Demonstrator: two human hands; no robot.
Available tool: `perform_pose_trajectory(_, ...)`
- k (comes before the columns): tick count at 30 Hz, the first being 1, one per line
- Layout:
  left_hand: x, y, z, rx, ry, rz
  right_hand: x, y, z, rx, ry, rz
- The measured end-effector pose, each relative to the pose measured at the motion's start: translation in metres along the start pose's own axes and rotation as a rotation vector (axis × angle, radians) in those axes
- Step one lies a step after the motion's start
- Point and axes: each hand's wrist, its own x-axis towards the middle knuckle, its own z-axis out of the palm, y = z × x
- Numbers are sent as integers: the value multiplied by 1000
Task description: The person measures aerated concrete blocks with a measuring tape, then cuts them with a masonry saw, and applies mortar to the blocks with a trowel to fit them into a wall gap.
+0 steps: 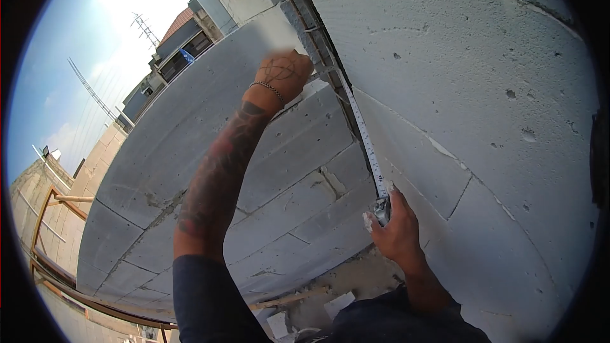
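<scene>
- At four o'clock from the middle of the view, a tape measure (pixel 382 211) with a shiny, compact case; its stiff white blade (pixel 361 121), printed with dark graduations, runs straight up toward twelve o'clock along the wall corner.
- Right hand (pixel 395 227), just beyond it between four and five o'clock: fingers and thumb closed around the case, whitish material on the tips.
- Left hand (pixel 283 76), near twelve o'clock: its back faces the camera, fingers bent away beside the steel; how tightly they close, and on what, I cannot tell. A dark beaded bracelet (pixel 267 89) rings the wrist.
- Twelve o'clock: ribbed steel rebar (pixel 308 16), rust-brown, tied with crosswise stirrups in a narrow vertical slot.
- Two to four o'clock: a pale aerated-concrete block wall (pixel 483 82), matt and pitted, with thin mortar joints.
- Seven to ten o'clock: a greyer block wall (pixel 171 146), smooth-faced, mortar smeared over some seams.
- Six o'clock: whitish block offcuts (pixel 338 303) on a rough, dusty floor (pixel 365 279).
- Ten o'clock, far off: a lattice pylon (pixel 145 30) and a reddish roof (pixel 178 24).
</scene>
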Motion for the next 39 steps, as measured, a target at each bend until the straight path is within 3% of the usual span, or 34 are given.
perform_pose_trajectory(4, 28, -11, 15, 74, -111, 153, 13, 0, -11, -77, 30, -15)
perform_pose_trajectory(8, 35, -23, 25, 117, -205, 133, 23, -10, -20, -128, -17, 7)
perform_pose_trajectory(11, 38, -14, 3, 68, -438, -43, 30, -12, -20, -140, -45, 25)
perform_pose_trajectory(17, 39, -11, 0, 87, -506, -73, 38, -10, -17, -184, -24, 1)
perform_pose_trajectory(18, 38, -13, 5, 82, -505, -78, 38, -10, -18, -186, -27, -1)
perform_pose_trajectory(20, 35, -22, 18, 22, -298, -7, 40, -12, -20, -197, -40, 10)
perform_pose_trajectory(35, 44, -19, 26, 128, -415, -56, 29, -15, -6, -242, -33, -91)
perform_pose_trajectory(39, 43, -19, 27, 92, -364, -66, 31, -16, -11, -220, -44, -74)
